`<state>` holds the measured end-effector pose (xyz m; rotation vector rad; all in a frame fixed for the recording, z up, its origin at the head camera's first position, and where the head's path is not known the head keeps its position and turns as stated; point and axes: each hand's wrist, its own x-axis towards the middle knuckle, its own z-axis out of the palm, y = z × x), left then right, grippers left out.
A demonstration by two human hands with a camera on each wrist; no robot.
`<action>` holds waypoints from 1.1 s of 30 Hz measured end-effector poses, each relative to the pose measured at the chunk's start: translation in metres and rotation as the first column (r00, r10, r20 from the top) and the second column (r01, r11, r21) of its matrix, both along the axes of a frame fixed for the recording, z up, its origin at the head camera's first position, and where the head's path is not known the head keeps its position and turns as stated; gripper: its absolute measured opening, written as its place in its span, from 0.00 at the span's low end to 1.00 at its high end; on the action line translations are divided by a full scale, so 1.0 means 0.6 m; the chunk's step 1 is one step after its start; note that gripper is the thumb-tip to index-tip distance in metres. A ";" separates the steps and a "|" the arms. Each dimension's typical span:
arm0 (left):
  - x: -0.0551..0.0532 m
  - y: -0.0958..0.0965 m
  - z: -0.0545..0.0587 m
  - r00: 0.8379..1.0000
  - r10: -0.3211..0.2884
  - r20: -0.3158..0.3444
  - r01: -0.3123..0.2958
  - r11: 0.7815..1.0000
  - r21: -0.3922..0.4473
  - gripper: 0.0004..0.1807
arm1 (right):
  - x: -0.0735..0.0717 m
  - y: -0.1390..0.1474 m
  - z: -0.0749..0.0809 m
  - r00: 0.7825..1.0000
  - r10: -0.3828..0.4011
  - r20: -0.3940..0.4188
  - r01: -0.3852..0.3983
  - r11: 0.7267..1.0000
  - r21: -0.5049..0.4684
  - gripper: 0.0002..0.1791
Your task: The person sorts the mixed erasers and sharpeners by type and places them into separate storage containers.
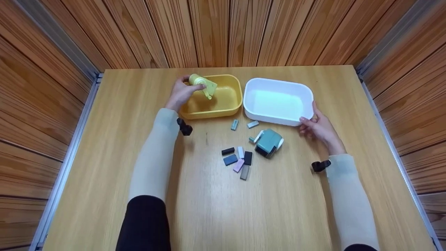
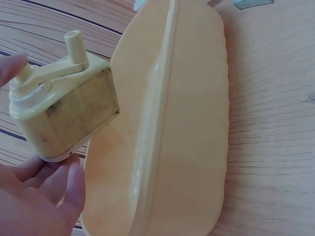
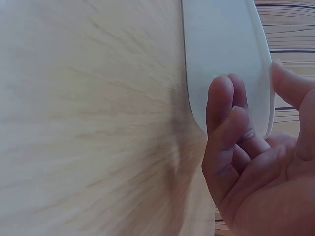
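Observation:
My left hand (image 1: 182, 92) grips a yellow hand-crank pencil sharpener (image 1: 198, 81) over the left part of a yellow plastic tub (image 1: 240, 96). In the left wrist view the sharpener (image 2: 81, 110) shows a boxy, smudged side and a crank on top, with a thumb at the crank's hub and fingers beneath. At the near right corner of a white tub (image 1: 275, 120), my right hand (image 1: 320, 127) holds the outer wall and rim. The right wrist view shows bent fingers (image 3: 221, 101) against the white tub's (image 3: 224, 44) outside.
A teal crank sharpener (image 1: 270, 140) with white side parts stands before the white tub. Two small teal blocks (image 1: 235, 124) lie near the tubs. Several dark, white, grey and pink blocks (image 1: 238, 165) cluster mid-table. Wooden panel walls (image 1: 216, 33) surround the table.

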<state>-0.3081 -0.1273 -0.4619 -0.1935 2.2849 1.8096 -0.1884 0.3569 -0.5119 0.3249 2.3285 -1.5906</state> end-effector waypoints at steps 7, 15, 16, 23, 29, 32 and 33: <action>-0.005 0.000 0.000 0.998 0.012 0.065 -0.008 0.998 -0.064 0.47 | 0.001 -0.002 0.010 0.999 -0.008 0.034 0.009 1.000 -0.025 0.52; -0.011 -0.003 -0.007 0.992 0.015 0.127 0.000 0.993 -0.115 0.44 | 0.000 -0.002 0.000 1.000 -0.005 -0.009 0.005 1.000 -0.019 0.52; -0.011 -0.003 -0.009 0.992 0.012 0.126 0.004 0.992 -0.127 0.43 | 0.000 -0.002 0.000 1.000 -0.001 -0.018 0.001 1.000 -0.023 0.52; -0.011 -0.006 -0.024 0.987 0.028 0.157 0.007 0.975 -0.221 0.44 | -0.002 -0.003 0.002 0.999 0.028 -0.032 -0.029 0.999 -0.021 0.52; -0.010 -0.003 -0.029 0.991 -0.007 0.131 0.037 0.974 -0.226 0.44 | 0.000 -0.002 0.002 1.000 0.002 -0.012 -0.002 1.000 -0.005 0.52; -0.008 -0.003 -0.031 0.992 -0.027 0.125 0.053 0.976 -0.212 0.44 | 0.001 -0.002 0.000 1.000 0.000 -0.006 0.000 1.000 -0.007 0.52; -0.007 -0.003 -0.032 0.992 -0.037 0.124 0.063 0.974 -0.217 0.44 | 0.002 -0.002 0.000 1.000 -0.005 -0.003 0.005 1.000 -0.009 0.52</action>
